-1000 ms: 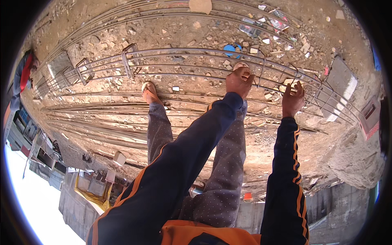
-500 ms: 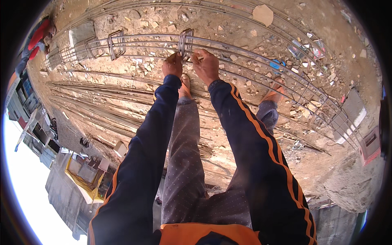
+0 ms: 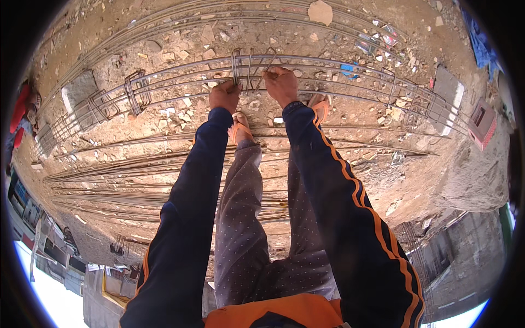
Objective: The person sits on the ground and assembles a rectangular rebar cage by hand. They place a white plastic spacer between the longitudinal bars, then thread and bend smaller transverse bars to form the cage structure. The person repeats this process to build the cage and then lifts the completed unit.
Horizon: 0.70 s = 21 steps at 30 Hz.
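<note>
Long steel bars (image 3: 186, 61) run across in front of me as a rebar cage, with rectangular wire stirrups around them. My left hand (image 3: 225, 95) is closed at the lower end of a small bunch of stirrups (image 3: 235, 63). Just right of it, my right hand (image 3: 282, 86) pinches a tilted stirrup (image 3: 268, 59), its fingertips close to the bars. Between the hands another stirrup (image 3: 250, 68) stands apart from the bunch. Farther left, a second bunch of stirrups (image 3: 131, 93) hangs on the bars.
Concrete blocks (image 3: 81, 98) lie near the cage's left end, and a grey slab (image 3: 447, 93) near its right. A reddish block (image 3: 482, 123) sits beyond. Loose bars (image 3: 126, 169) lie across the ground nearer me. Broken tile pieces (image 3: 320, 12) are scattered about. A person in red (image 3: 23, 112) is at far left.
The stirrups between my hands have come apart, one now tilted in my right hand. My right foot has stepped in closer to the left one. The whole view has shifted and turned.
</note>
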Tool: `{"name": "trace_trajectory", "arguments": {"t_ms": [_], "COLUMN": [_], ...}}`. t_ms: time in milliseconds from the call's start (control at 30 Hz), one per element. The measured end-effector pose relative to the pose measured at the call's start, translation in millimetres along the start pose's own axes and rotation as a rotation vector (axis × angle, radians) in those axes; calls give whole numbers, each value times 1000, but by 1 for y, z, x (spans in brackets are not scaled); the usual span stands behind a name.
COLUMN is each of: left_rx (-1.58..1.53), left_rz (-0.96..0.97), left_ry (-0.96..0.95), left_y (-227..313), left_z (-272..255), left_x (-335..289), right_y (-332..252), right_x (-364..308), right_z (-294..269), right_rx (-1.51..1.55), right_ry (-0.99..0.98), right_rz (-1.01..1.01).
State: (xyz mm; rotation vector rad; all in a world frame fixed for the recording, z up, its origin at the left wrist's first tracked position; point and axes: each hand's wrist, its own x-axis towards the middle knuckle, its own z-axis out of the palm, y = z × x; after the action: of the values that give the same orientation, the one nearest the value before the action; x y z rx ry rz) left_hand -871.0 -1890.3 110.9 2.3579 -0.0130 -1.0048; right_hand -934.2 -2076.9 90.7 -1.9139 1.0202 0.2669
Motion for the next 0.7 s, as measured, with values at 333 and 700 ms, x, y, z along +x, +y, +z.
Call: {"name": "trace_trajectory", "arguments": {"t_ms": [333, 700], "left_rx": [54, 216], "left_rz": [-57, -85], "left_ry": [224, 183], "left_y": [20, 45], "left_z": [6, 39], "left_x": [-15, -4], "right_y": [45, 110], "right_x": [-10, 11], "right_z": [-126, -202], "right_rx": [-471, -443], "right_ry": [210, 467], "right_rz": [53, -78]}}
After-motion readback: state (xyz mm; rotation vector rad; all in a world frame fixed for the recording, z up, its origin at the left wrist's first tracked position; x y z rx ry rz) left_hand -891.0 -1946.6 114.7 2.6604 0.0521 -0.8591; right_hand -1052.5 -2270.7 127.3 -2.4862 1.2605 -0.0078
